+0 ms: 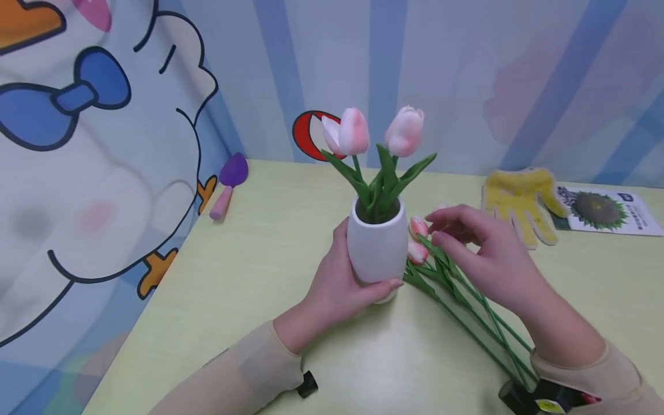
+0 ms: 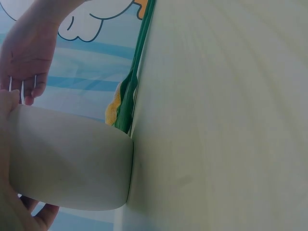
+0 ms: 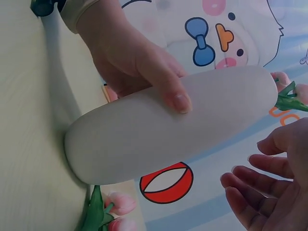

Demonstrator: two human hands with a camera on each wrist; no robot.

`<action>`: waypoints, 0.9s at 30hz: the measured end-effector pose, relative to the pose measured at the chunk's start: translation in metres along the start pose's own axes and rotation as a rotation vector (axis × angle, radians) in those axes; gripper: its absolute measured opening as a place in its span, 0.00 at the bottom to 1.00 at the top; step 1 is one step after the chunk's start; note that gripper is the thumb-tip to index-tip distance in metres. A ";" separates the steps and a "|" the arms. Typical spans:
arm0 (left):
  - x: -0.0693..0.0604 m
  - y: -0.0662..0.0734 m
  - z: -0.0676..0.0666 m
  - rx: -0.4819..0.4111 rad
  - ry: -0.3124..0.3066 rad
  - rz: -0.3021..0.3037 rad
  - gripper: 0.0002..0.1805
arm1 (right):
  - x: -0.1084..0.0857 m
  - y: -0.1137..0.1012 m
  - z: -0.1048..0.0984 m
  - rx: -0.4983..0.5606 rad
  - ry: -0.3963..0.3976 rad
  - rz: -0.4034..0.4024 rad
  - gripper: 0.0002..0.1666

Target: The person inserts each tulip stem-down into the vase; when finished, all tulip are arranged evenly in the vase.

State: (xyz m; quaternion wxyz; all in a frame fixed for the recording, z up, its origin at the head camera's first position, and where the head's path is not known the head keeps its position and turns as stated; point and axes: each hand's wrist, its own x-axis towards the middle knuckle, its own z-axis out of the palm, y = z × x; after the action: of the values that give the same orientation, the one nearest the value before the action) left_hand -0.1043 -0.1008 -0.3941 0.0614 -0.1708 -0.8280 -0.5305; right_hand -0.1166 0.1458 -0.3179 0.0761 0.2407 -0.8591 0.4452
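A white vase (image 1: 377,248) holds pale pink tulips (image 1: 404,132) with green leaves. My left hand (image 1: 334,276) grips the vase from its left side, thumb across the front near the bottom. In both wrist views the base of the vase (image 3: 168,130) meets the table. To the right of the vase is my right hand (image 1: 482,248), its fingers loosely bent and holding nothing; the right wrist view shows this hand (image 3: 269,178) apart from the vase. Below it, more pink tulips (image 1: 417,252) with long green stems lie on the table, their blossoms beside the vase.
A purple trowel with a pink handle (image 1: 221,202) lies at the table's left edge. At the back right are a yellow glove (image 1: 519,199) and a seed packet with a sunflower picture (image 1: 638,213). A printed cloth backdrop (image 1: 441,69) rises behind the table (image 1: 233,276).
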 end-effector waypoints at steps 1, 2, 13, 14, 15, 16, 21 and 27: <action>0.000 0.000 0.000 0.001 0.000 0.000 0.62 | -0.001 0.002 0.001 -0.002 -0.011 0.010 0.12; 0.000 0.000 0.000 0.001 -0.001 0.001 0.62 | -0.002 0.003 0.001 -0.005 -0.020 0.016 0.12; 0.000 0.001 0.000 0.004 -0.002 0.006 0.62 | -0.012 0.018 0.003 -0.103 -0.088 0.076 0.12; 0.000 0.001 0.000 0.003 -0.003 0.006 0.62 | -0.012 0.019 0.002 -0.113 -0.097 0.086 0.13; 0.000 0.001 -0.001 0.002 -0.004 0.006 0.62 | -0.013 0.021 0.002 -0.123 -0.106 0.096 0.13; 0.000 0.001 -0.001 0.001 -0.005 0.007 0.62 | -0.014 0.022 0.002 -0.133 -0.115 0.106 0.13; 0.000 0.000 0.000 0.000 -0.006 0.012 0.62 | -0.019 0.032 0.002 -0.181 -0.167 0.146 0.13; 0.000 0.000 0.000 0.001 -0.004 0.022 0.62 | -0.024 0.045 0.003 -0.206 -0.218 0.157 0.14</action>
State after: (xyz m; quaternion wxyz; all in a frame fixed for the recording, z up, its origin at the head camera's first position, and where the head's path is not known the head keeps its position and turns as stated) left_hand -0.1046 -0.1011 -0.3942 0.0658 -0.1806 -0.8266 -0.5289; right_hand -0.1170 0.1736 -0.3603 -0.0283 0.2104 -0.9195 0.3309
